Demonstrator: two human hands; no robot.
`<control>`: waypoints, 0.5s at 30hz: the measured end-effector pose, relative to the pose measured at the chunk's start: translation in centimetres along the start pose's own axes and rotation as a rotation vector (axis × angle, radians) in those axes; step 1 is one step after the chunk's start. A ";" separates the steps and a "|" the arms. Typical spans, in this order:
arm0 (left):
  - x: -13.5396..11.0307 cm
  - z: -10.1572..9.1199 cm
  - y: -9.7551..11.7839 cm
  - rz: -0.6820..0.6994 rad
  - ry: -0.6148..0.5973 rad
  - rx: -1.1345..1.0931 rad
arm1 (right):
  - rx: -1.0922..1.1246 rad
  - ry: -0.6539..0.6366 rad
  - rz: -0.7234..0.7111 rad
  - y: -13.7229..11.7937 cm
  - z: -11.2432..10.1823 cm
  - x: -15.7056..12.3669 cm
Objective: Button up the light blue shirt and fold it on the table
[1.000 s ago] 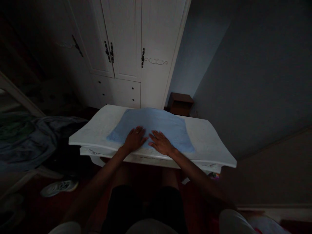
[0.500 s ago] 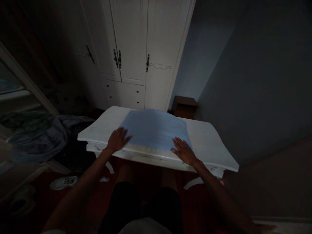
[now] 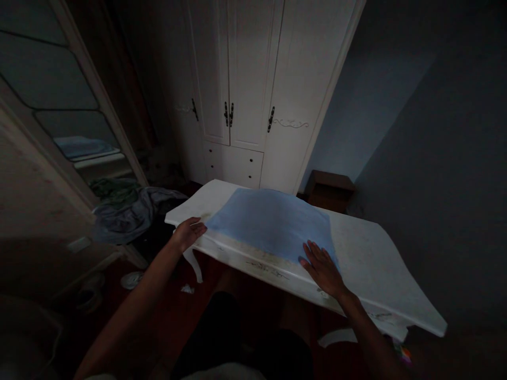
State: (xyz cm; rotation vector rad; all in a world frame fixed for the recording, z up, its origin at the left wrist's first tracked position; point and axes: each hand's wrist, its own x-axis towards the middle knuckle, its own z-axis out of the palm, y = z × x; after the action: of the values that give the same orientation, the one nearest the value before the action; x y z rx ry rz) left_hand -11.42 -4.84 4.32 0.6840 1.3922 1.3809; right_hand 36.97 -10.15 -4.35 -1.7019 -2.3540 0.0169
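Observation:
A light blue cloth (image 3: 269, 219) lies spread over the middle of a white table (image 3: 368, 253) with curved legs. At the cloth's near left corner is my left hand (image 3: 190, 233), turned on its side with the fingers stretched out. Whether it touches the cloth I cannot tell. My right hand (image 3: 322, 268) rests palm down with spread fingers on the near right corner of the cloth. Neither hand grips anything.
A white wardrobe (image 3: 245, 68) with dark handles stands behind the table. Beside it is a low brown cabinet (image 3: 331, 182). Left of the table, grey and green clothes (image 3: 127, 211) lie piled near a mirror (image 3: 79, 126). Shoes (image 3: 89, 293) are on the red floor.
The view has turned left, so everything sits further right. My left hand has shifted to the cloth's corner and tipped onto its side; my right hand stays at the near right corner.

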 end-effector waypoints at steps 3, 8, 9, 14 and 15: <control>-0.1 -0.2 0.8 -0.186 0.009 -0.181 | 0.022 0.008 0.003 0.2 0.0 -0.1; -0.2 0.1 1.6 -0.375 -0.117 -0.364 | 0.126 -0.002 0.021 0.8 -0.1 0.0; -0.1 0.2 1.7 -0.397 -0.169 -0.334 | 0.162 -0.015 0.030 0.9 -0.4 0.0; 0.8 1.3 0.9 -0.284 -0.231 -0.153 | 0.376 -0.108 0.104 0.6 -2.7 0.1; 1.0 1.6 0.5 -0.235 -0.216 -0.153 | 0.421 -0.118 0.122 0.4 -3.3 0.1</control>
State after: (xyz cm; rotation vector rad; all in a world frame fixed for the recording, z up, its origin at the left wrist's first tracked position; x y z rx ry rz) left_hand -10.39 -3.27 4.81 0.5333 1.1441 1.1773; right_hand 37.97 -10.33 -1.22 -1.6613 -2.1216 0.6036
